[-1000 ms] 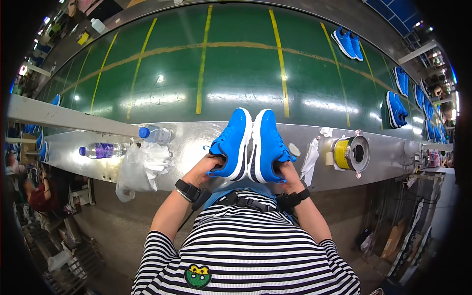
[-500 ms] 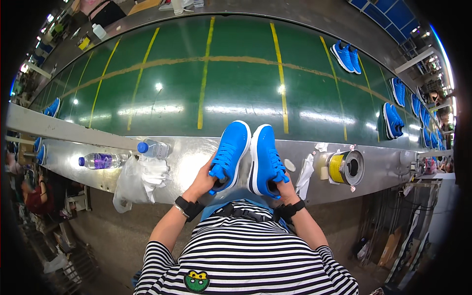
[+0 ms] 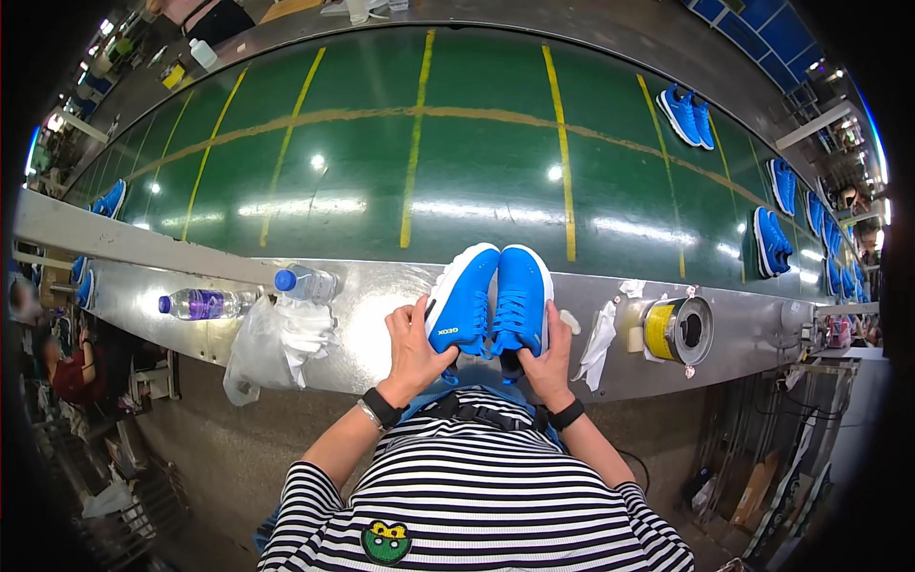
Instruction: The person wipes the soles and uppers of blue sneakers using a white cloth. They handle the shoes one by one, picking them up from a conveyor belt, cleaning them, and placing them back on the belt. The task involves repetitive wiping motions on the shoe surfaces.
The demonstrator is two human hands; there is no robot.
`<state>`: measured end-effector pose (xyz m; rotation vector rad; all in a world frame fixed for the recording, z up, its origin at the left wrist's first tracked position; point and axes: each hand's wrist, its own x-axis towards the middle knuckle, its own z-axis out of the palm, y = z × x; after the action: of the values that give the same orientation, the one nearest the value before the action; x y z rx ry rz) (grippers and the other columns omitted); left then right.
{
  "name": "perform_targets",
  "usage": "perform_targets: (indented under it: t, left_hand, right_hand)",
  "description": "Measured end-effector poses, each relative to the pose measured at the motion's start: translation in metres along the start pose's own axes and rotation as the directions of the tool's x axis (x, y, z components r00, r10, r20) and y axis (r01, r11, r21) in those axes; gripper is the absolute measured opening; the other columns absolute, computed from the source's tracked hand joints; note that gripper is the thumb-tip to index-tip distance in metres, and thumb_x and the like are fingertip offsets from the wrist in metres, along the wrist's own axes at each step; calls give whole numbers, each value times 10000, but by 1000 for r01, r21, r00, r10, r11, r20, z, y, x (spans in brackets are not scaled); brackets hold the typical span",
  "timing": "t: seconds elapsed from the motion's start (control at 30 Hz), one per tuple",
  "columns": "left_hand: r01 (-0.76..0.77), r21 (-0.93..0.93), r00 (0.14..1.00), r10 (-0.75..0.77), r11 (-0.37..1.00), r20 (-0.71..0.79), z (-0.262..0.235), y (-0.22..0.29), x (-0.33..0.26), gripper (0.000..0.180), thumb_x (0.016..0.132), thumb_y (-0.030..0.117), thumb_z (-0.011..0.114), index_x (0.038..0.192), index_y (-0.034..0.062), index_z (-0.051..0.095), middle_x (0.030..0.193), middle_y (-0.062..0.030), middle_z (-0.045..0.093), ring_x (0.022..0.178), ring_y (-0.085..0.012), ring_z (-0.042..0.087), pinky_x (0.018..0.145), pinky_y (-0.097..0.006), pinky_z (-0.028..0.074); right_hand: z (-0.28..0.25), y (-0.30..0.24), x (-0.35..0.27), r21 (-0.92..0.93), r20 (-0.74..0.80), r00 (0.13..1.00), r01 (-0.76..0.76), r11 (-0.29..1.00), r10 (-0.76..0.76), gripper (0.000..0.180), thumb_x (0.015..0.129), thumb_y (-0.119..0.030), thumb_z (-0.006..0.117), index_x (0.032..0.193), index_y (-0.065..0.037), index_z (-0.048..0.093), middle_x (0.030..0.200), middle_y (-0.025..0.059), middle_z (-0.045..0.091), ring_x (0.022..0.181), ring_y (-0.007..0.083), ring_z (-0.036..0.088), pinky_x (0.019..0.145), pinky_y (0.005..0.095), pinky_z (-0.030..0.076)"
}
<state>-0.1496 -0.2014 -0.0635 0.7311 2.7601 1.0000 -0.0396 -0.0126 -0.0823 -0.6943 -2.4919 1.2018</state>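
Note:
A pair of blue sneakers with white soles is held up in front of me, toes pointing away and nearly touching. Around the heel and outer side of the left sneaker (image 3: 464,305), my left hand (image 3: 416,348) is closed, thumb near the opening. The left sneaker is tilted so its outer side shows. My right hand (image 3: 550,355) grips the right sneaker (image 3: 523,296) at its heel and outer side, its laces facing up. Both shoes are over the near metal ledge (image 3: 372,334) beside the green conveyor belt (image 3: 486,181).
On the ledge's left lie two plastic bottles (image 3: 305,283) (image 3: 200,305) and a white plastic bag (image 3: 253,353). Rightward are a crumpled white cloth (image 3: 598,345) and a yellow-banded tin (image 3: 677,330). More blue sneakers (image 3: 684,116) stand on the belt. A pale rail (image 3: 133,236) crosses at left.
The sneakers have turned in my hands: the left one now shows its outer side, the right one its laces. Their toes have come together, and my fingers have shifted along the outer sides.

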Motion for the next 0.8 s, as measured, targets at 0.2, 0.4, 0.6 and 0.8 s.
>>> perform_targets:
  t: [0.2,0.4,0.6,0.8]
  left_hand:
    - [108,-75,979,-93,991,181,30,-30,-6,784,626,314,733,1240,-23,381,989,-211,423,903,-317,420,812,-379,372]
    - [379,-417,910,-250,826,331,37,-70,11,409,865,281,506,1085,-62,546,821,-184,631,779,-184,589,753,-306,439]
    - [545,-506,832,-352,669,429,41,-77,17,496,904,390,429,1146,-32,525,1041,-142,596,989,-188,534,874,-280,391]
    - [585,-523,798,-325,620,508,40,-75,18,555,891,410,452,1231,-29,445,1156,-157,538,1078,-199,491,926,-279,361]
  right_hand:
    - [11,-2,1,-320,54,994,112,941,-100,807,644,-189,713,1322,-45,300,1061,146,471,994,273,459,869,358,367]
    - [10,39,14,344,149,958,-281,896,244,590,813,-198,619,1295,-11,335,977,116,566,848,161,551,757,288,446]
    - [12,69,15,401,231,909,-413,818,346,388,909,-282,475,1174,1,491,997,91,579,864,119,543,763,252,435]
    - [8,67,13,460,325,851,-524,717,414,438,928,-364,407,1151,-5,519,1001,76,584,893,112,531,782,233,413]
